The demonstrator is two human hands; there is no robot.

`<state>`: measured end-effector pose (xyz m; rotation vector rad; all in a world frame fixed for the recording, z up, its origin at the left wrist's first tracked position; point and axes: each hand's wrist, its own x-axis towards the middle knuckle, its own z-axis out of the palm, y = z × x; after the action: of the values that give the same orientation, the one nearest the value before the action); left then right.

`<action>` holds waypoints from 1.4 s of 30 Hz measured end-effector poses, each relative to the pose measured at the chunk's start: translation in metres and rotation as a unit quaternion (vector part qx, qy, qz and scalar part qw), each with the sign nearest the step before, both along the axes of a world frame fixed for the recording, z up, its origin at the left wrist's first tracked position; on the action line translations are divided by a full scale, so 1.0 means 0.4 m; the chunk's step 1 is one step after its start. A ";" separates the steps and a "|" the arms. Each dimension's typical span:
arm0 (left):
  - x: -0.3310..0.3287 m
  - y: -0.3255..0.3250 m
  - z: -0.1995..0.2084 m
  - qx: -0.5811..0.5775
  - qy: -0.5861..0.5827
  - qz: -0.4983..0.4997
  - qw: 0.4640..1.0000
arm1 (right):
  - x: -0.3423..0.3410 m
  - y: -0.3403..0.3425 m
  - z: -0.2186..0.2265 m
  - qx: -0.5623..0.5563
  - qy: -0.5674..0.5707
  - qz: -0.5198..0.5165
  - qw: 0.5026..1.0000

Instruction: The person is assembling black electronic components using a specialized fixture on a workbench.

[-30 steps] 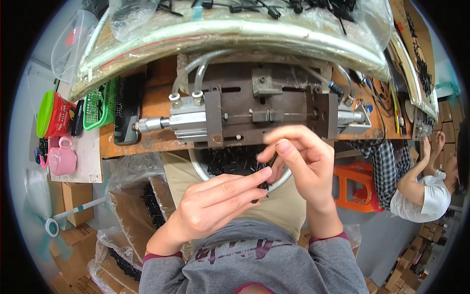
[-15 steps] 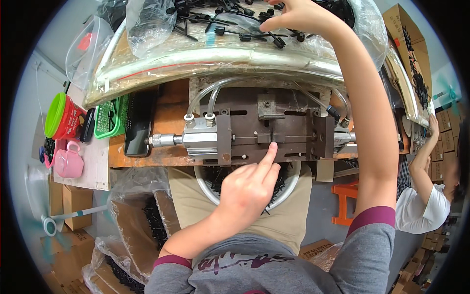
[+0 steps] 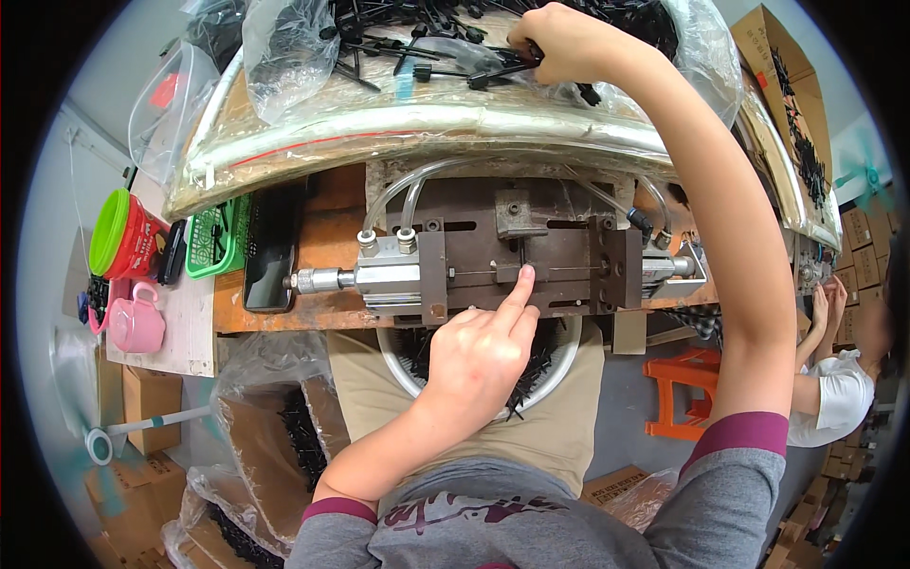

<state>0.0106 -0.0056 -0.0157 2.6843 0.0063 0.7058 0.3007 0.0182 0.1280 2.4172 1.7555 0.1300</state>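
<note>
Black rod [image 3: 521, 252] points straight away — left hand [image 3: 481, 356] index outstretched (right hand [image 3: 564, 45] pinching another).

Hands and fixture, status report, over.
Left hand: index fingertip at black piece in metal fixture. Right hand: at loose black parts. Hoses behind, clear of left hand.

No wording legible. Dark script [image 3: 474, 512], creased, on the grey shirt [image 3: 531, 536] below the left hand [image 3: 482, 353]. Pale print [image 3: 145, 237] on the red tub [image 3: 133, 264], well left of that hand; small print on a carton [image 3: 611, 482], lower right.
</note>
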 end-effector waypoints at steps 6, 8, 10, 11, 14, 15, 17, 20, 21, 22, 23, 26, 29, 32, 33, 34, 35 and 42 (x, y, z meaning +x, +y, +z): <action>-0.004 0.002 0.000 -0.005 0.004 0.007 1.000 | -0.014 -0.085 0.066 0.162 0.158 -0.055 0.973; 0.001 -0.001 0.001 -0.010 0.001 -0.004 1.000 | -0.012 -0.123 0.078 0.208 0.230 -0.103 0.945; -0.001 -0.002 0.002 -0.006 0.005 -0.002 1.000 | -0.009 -0.145 0.070 0.273 0.359 -0.124 0.884; -0.002 0.000 0.002 -0.006 0.002 0.001 1.000 | -0.008 -0.147 0.063 0.303 0.424 -0.128 0.844; -0.007 0.000 0.007 -0.026 -0.002 -0.019 0.999 | 0.012 -0.192 0.042 0.360 0.495 -0.136 0.779; -0.016 0.002 0.016 -0.044 0.001 -0.038 0.998 | 0.018 -0.214 0.035 0.374 0.521 -0.138 0.755; -0.031 0.011 0.039 -0.139 0.000 -0.065 0.988 | -0.023 -0.248 0.006 0.363 0.533 -0.013 0.764; -0.047 0.030 0.109 -0.289 -0.056 -0.062 0.954 | -0.181 -0.297 -0.026 0.332 0.589 -0.054 0.735; -0.054 0.056 0.125 -0.294 -0.085 -0.047 0.951 | -0.237 -0.305 -0.036 0.301 0.623 -0.069 0.718; -0.054 0.076 0.133 -0.329 -0.126 -0.031 0.935 | -0.275 -0.315 -0.051 0.279 0.644 -0.068 0.709; -0.046 0.088 0.138 -0.366 -0.165 -0.020 0.916 | -0.303 -0.332 -0.067 0.259 0.663 -0.072 0.699; -0.031 0.097 0.136 -0.582 -0.070 -0.096 0.805 | -0.350 -0.370 -0.122 0.183 0.715 -0.067 0.672; -0.054 0.117 0.140 -0.584 0.019 -0.153 0.797 | -0.363 -0.401 -0.174 0.170 0.754 -0.042 0.634; -0.088 0.116 0.145 -0.533 0.029 -0.118 0.837 | -0.340 -0.430 -0.197 0.241 0.756 -0.036 0.608; -0.097 0.105 0.146 -0.520 0.021 -0.112 0.847 | -0.334 -0.440 -0.209 0.277 0.760 -0.042 0.586; -0.100 0.092 0.135 -0.504 -0.006 -0.119 0.856 | -0.327 -0.452 -0.211 0.296 0.754 -0.066 0.583; -0.102 0.079 0.121 -0.472 -0.025 -0.118 0.873 | -0.323 -0.460 -0.215 0.315 0.747 -0.090 0.579; -0.051 0.004 0.017 -0.194 -0.045 -0.034 0.979 | -0.398 -0.472 -0.203 0.422 0.629 -0.178 0.628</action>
<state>-0.0100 -0.0039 -0.0089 2.2692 0.0252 0.7202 0.1414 -0.1708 0.0467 4.0375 1.5302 -1.4830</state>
